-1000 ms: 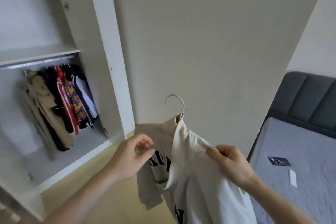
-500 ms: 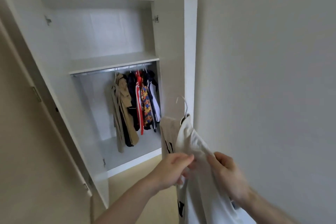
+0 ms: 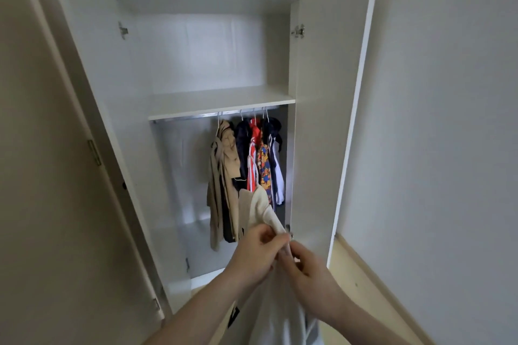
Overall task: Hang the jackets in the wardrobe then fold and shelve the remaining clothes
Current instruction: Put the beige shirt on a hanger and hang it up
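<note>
The view has swung from the grey bed to face the open white wardrobe (image 3: 207,103) squarely, and the white wire hanger hook seen a moment ago is now out of sight. The hands have closed together: the left hand (image 3: 256,253) and right hand (image 3: 304,265) both pinch the cream fabric jacket with dark lettering (image 3: 262,209), each grip clenched on the cloth, held up in front of the wardrobe's lower compartment. Behind it, on the metal rail (image 3: 196,117) under the single white shelf (image 3: 221,101), about five garments hang: a tan trench coat (image 3: 222,176), a dark one, a red-and-white one, a patterned orange-blue one and a navy-and-white one. Two doors stand open, left and right.
</note>
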### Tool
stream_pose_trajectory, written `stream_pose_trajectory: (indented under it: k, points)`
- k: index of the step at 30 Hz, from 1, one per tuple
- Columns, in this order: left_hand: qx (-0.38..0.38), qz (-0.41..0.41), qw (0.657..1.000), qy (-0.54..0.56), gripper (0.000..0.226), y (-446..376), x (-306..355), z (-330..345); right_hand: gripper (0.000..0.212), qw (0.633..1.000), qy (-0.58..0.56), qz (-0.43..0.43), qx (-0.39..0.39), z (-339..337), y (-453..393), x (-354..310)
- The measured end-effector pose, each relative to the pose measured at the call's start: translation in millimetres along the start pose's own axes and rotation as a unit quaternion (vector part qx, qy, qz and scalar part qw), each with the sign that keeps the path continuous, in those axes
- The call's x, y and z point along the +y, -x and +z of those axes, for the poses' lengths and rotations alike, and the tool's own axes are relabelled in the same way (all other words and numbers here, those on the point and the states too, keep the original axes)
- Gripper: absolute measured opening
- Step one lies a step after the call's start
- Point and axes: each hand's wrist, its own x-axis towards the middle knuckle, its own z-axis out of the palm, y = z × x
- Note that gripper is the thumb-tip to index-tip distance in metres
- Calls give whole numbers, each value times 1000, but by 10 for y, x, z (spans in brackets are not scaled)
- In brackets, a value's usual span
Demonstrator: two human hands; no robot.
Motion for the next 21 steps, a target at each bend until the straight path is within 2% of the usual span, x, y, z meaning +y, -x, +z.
stream_pose_trajectory:
  k: [3,6,10,16,21]
  points:
    - [23,2,999,-24,19,-302,-202,-228,25,999,3,3,-52,153,-378,72]
    - [75,-12,996,-38,29,-586,-400,-455,17,990,-1,10,-138,263,-744,131]
    - [184,-37,980,-63,30,-1046,-685,-835,48,972,21,35,-233,190,-1364,297]
    - [251,-83,960,-94,23,-1738,-1040,-1278,45,962,82,94,-243,-343,-2521,958]
    - [312,-74,933,-162,33,-2264,-1110,-1441,40,961,89,122,-230,-601,-3557,1501]
